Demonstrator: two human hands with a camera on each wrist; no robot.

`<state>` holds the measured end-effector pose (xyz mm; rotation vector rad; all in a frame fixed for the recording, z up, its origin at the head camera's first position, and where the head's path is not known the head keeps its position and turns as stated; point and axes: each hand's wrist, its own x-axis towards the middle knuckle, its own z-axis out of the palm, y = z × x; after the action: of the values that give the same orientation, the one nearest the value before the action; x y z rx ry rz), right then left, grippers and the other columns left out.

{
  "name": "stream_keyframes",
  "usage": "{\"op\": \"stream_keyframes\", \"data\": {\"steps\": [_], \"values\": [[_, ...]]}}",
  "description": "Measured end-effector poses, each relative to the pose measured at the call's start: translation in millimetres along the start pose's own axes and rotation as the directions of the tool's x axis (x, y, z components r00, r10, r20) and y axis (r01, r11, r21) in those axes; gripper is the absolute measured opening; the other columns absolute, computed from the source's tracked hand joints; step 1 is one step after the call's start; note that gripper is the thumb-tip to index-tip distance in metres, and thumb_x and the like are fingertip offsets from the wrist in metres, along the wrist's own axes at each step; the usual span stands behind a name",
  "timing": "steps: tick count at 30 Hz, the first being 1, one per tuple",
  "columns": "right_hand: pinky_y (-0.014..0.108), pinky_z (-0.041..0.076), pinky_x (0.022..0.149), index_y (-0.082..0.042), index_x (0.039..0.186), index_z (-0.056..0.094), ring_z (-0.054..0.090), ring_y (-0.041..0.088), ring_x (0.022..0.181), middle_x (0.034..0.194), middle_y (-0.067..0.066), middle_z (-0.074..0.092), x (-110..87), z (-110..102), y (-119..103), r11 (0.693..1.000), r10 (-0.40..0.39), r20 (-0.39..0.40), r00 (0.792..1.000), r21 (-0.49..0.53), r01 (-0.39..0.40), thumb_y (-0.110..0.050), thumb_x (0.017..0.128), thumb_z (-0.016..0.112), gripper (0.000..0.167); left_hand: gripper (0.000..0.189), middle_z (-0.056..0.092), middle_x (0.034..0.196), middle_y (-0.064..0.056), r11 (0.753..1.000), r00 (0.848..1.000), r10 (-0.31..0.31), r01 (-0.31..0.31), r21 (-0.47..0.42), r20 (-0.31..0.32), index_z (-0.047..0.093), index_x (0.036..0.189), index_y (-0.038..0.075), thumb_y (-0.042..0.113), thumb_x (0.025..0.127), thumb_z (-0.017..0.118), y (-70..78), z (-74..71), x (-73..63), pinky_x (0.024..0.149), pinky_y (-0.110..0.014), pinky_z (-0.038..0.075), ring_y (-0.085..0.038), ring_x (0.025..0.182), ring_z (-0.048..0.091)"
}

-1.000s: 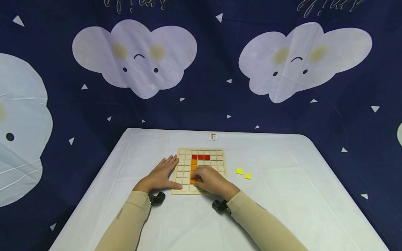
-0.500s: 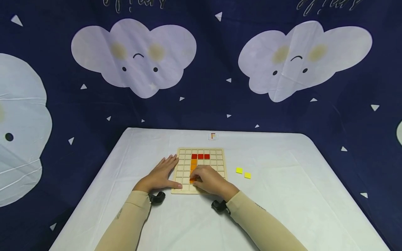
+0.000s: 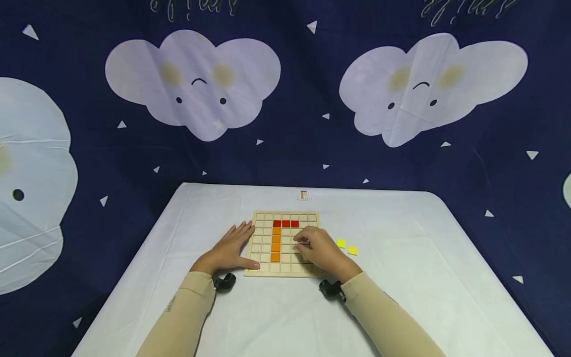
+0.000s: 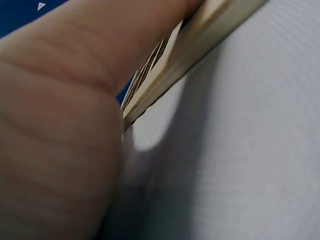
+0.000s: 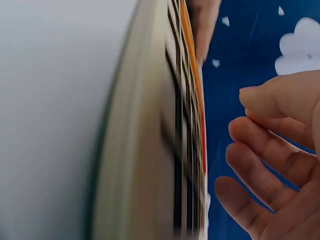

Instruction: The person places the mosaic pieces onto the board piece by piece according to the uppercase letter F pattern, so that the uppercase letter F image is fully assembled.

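A wooden grid board [image 3: 285, 273] lies on the white table. Three red square tiles [image 3: 286, 224] form a row near its top, and several orange tiles [image 3: 276, 243] run down from the leftmost red one. My left hand [image 3: 226, 252] rests spread on the board's left edge, thumb at the lower corner. Over the right half of the board hovers my right hand [image 3: 322, 250], its fingers loosely curved. In the right wrist view, nothing shows between the fingertips [image 5: 242, 131]. Two yellow tiles [image 3: 352, 251] lie just right of the board, beyond my right hand.
A small printed card [image 3: 304, 195] with a coloured grid pattern lies behind the board near the table's far edge. The white tablecloth [image 3: 419, 258] spreads around everything. A dark blue curtain [image 3: 303, 109] with clouds hangs behind.
My right hand has left the orange column and moved right and slightly up, uncovering the lowest orange tile in its square. The left hand stays in place on the board.
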<state>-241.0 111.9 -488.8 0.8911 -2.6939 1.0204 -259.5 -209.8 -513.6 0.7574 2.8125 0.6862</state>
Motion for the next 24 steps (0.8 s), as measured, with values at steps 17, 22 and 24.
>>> {"op": "stream_keyframes", "data": {"steps": [17, 22, 24], "values": [[0.057, 0.041, 0.111, -0.005, 0.110, 0.078, 0.056, 0.041, 0.126, 0.130, 0.016, 0.068, -41.3, -46, 72, 0.963, 0.255, -0.130, 0.958, -0.055, -0.264, -0.010, 0.089, 0.085, 0.022, 0.131, 0.014, 0.173, -0.015, 1.000, 1.000, -0.006, 0.006, 0.008, -0.001, 0.024, 0.167, 0.001, 0.073, 0.074, 0.082, 0.8, 1.5, -4.6, 0.128, -0.047, 0.002, -0.031, 0.159, 0.008], [0.053, 0.050, 0.102, -0.011, 0.098, 0.078, 0.067, 0.031, 0.111, 0.114, 0.008, 0.073, -44.1, -46, 75, 0.965, 0.256, -0.103, 0.961, -0.020, -0.260, -0.004, 0.089, 0.084, 0.013, 0.130, 0.014, 0.173, -0.016, 1.000, 1.000, 0.004, -0.004, 0.014, -0.009, 0.024, 0.166, 0.001, 0.073, 0.075, 0.082, 1.7, 0.5, -4.4, 0.128, -0.047, 0.002, -0.031, 0.159, 0.008], [0.049, 0.055, 0.095, -0.013, 0.095, 0.078, 0.067, 0.025, 0.104, 0.110, 0.004, 0.073, -44.7, -47, 74, 0.964, 0.265, -0.092, 0.960, -0.009, -0.267, -0.002, 0.089, 0.084, 0.013, 0.130, 0.014, 0.173, -0.016, 1.000, 1.000, 0.004, -0.004, 0.013, -0.005, 0.024, 0.166, 0.001, 0.073, 0.075, 0.082, 2.9, 0.2, -4.4, 0.128, -0.047, 0.002, -0.031, 0.159, 0.008]]}}
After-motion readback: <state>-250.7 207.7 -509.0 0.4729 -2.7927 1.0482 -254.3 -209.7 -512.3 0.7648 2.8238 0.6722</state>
